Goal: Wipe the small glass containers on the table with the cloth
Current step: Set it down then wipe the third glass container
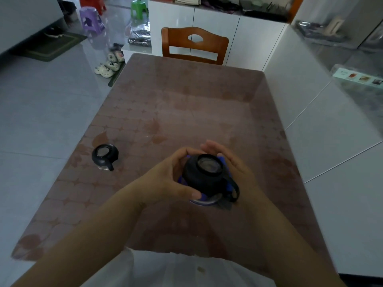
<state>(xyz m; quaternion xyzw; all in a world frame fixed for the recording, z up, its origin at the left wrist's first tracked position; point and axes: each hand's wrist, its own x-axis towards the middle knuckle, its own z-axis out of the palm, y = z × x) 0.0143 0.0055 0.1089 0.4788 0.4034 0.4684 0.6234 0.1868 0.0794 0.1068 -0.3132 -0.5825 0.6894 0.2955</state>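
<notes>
Our left hand (165,183) grips the small glass container with a black lid (207,175), fingers and thumb curled round it, just above the brown patterned table (186,100). Our right hand (234,168), fingers nearly straight, presses the blue cloth (228,184) against its side. A second black-lidded glass container (104,156) stands on the table, well to the left.
</notes>
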